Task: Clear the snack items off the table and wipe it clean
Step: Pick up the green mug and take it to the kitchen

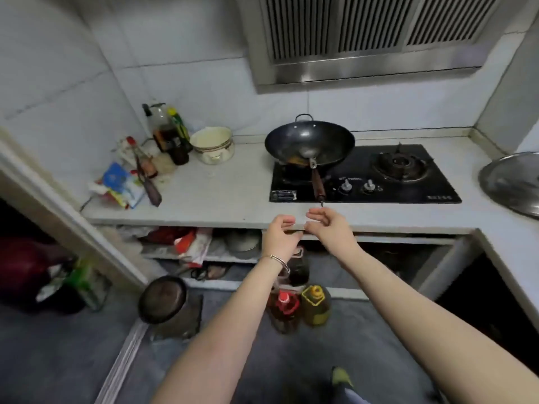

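A ribbed stainless-steel range hood [364, 53] hangs on the tiled wall above a long pale stone worktop [227, 193]. Set into the worktop is a black glass two-burner gas hob [408, 188]. A dark round metal wok [309, 141] sits on its left burner, with the brown wooden handle [316, 182] pointing toward the front edge. A round steel lid [513, 182] lies at the far right.

A cream enamel pot [214, 144] stands left of the wok, beside a cluster of dark sauce bottles [172, 132]. A heap of blue, red and white packets [122, 185] lies at the worktop's left end.

The left hand [280, 231] and right hand [323, 225] hover close together at the front edge, just below the handle's tip. The fingers of both are loosely curled and apart, holding nothing.
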Demonstrator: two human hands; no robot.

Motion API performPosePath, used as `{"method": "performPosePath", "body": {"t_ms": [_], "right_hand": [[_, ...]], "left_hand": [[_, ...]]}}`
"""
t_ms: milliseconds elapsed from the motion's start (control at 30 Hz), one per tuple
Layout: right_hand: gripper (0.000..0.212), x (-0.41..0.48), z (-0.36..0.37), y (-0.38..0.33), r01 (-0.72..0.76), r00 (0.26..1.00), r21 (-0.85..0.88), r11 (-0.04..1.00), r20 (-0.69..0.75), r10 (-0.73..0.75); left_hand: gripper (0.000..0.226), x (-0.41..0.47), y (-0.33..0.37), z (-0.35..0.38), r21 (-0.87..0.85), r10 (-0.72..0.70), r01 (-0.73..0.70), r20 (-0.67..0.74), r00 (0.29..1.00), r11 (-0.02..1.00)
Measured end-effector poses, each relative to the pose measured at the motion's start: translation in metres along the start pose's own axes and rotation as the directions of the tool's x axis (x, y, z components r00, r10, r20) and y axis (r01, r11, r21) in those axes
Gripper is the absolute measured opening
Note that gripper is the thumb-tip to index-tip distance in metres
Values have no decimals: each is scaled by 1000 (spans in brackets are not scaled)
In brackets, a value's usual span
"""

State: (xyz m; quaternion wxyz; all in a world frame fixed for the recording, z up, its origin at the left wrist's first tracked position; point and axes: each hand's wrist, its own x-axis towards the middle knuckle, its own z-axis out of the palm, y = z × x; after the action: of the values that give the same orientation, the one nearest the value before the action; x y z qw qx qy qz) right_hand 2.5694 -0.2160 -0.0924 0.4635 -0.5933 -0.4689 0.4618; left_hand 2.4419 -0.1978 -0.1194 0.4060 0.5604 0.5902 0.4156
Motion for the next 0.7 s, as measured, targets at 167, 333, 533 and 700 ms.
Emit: {"method": "performPosePath", "body": {"t_ms": [167, 333, 533, 700], "right_hand": [[36, 9, 103, -3, 8, 973, -11, 1000, 232, -5], [36, 21, 197, -19, 32, 908, -10, 999, 419, -25], [34, 44, 303, -40, 47, 799, 16, 999, 599, -47], [35, 62, 382, -54, 101, 698, -8, 995, 713, -65]], "left_hand": [[30, -4, -37, -100, -43, -92, 85, -235, 968, 995], [26, -1, -69, -182, -89, -161, 136, -432, 888, 987], [29, 15, -88, -269, -167, -244, 179, -615, 749, 970], [28, 30, -104, -328, -187, -272, 199, -724, 634, 962]]}}
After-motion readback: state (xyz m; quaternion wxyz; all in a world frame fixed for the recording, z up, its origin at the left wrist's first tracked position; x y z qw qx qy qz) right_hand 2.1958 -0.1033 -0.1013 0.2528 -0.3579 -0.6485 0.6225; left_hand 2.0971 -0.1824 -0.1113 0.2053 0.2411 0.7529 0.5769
